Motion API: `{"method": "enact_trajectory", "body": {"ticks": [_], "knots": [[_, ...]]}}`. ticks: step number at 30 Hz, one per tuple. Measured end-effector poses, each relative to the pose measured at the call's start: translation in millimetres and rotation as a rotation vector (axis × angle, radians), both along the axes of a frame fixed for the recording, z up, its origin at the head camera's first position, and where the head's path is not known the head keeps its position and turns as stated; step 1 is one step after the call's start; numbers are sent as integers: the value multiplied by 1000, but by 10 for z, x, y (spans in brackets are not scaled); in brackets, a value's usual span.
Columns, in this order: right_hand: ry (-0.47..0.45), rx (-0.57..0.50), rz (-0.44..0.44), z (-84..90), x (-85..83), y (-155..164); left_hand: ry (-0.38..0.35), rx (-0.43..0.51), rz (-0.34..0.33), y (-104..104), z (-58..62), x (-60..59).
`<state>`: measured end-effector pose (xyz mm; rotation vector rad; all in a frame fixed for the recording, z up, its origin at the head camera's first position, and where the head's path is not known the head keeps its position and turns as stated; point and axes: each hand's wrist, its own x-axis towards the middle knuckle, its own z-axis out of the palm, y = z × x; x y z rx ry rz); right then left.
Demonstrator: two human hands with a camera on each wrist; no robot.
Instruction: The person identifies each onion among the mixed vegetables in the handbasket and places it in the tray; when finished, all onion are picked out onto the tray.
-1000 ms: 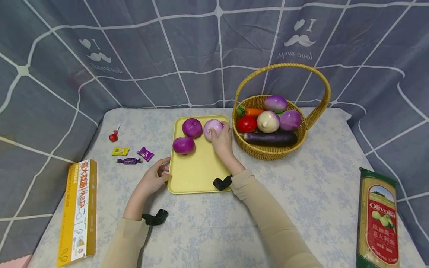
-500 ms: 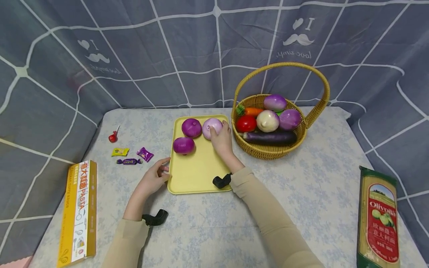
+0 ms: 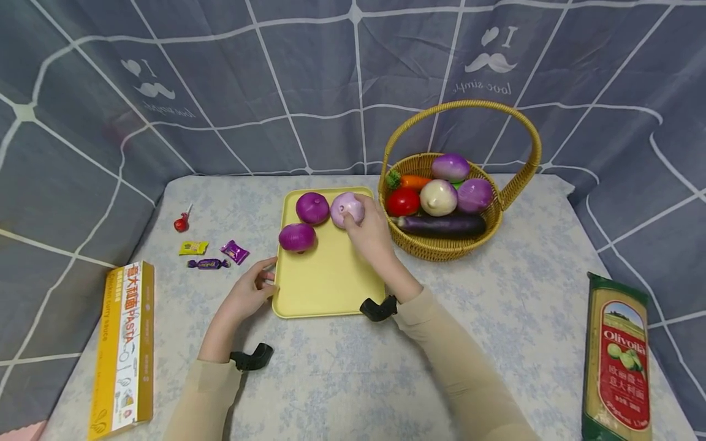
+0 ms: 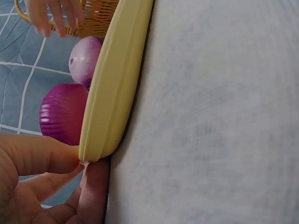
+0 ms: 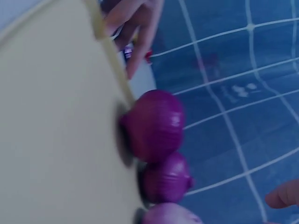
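Everything here is placed by the yellow tray (image 3: 328, 269). Far to its left lie a pasta box (image 3: 122, 349) and some sweets (image 3: 208, 254). The left hand (image 3: 249, 294) pinches the tray's left edge, thumb on top and fingers curled under the rim. On the tray's far end sit two dark purple onions (image 3: 305, 222) and one pale onion (image 3: 347, 209), all close together. The right hand (image 3: 371, 233) rests its fingertips on the pale onion, fingers loosely bent and not wrapped round it. Just right of the tray stands a basket (image 3: 441, 245) of vegetables.

The onions are round, so a tilt or tug from the left hand could make them roll off. A push from the right hand could knock the pale onion into its neighbour.
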<state>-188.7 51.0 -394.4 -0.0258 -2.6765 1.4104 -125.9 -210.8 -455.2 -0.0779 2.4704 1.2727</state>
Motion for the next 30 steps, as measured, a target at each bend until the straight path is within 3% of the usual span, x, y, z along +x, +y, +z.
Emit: {"method": "enact_trajectory", "body": {"ticks": [4,10,18,25,30], "knots": [[91,-54,16,141,100,194,3,4,-4,-4,15,1],[189,-124,7,214,145,542,6,0,-2,-12,24,11],[185,-135,-13,152,108,996,5,1,-5,5,13,3],[225,-76,-40,115,56,1265,2,4,1,1,7,4],[183,-32,-65,108,9,1400,1,12,-1,-4,8,9]]}}
